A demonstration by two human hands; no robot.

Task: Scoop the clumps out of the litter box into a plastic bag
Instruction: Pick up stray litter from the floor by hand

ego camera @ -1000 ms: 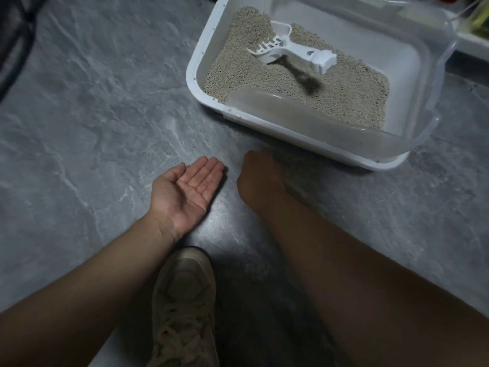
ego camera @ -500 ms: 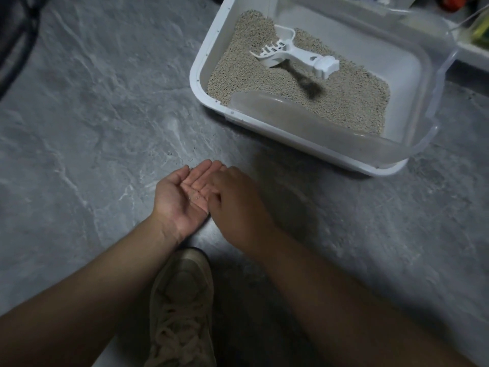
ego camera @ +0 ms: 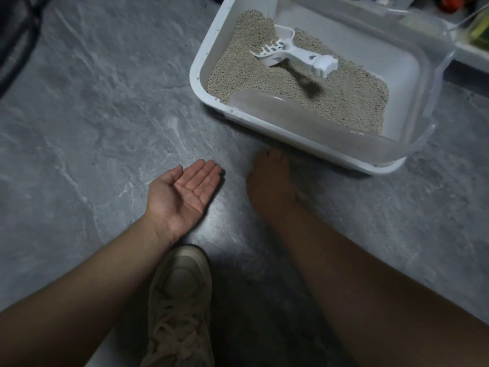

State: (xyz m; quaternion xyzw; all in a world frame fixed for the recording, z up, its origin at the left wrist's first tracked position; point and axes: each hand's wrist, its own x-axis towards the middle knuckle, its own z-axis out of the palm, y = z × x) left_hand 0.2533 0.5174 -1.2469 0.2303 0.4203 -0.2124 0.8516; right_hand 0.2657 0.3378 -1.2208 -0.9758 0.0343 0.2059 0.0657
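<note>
A white litter box with a clear plastic guard stands on the floor at the upper right, filled with beige litter. A white slotted scoop lies on the litter inside it. My left hand rests palm up on the floor, fingers together, with a few litter grains on the palm. My right hand is palm down on the floor just in front of the box's near wall, fingertips curled toward the floor in shadow. No plastic bag is in view.
The floor is grey marbled stone with scattered litter grains near my hands. A beige laced shoe is planted below my left wrist. Dark objects fill the top left corner; clutter sits behind the box at top right.
My right hand has moved off my left palm, back to the floor in front of the litter box. My left hand stays palm up in place.
</note>
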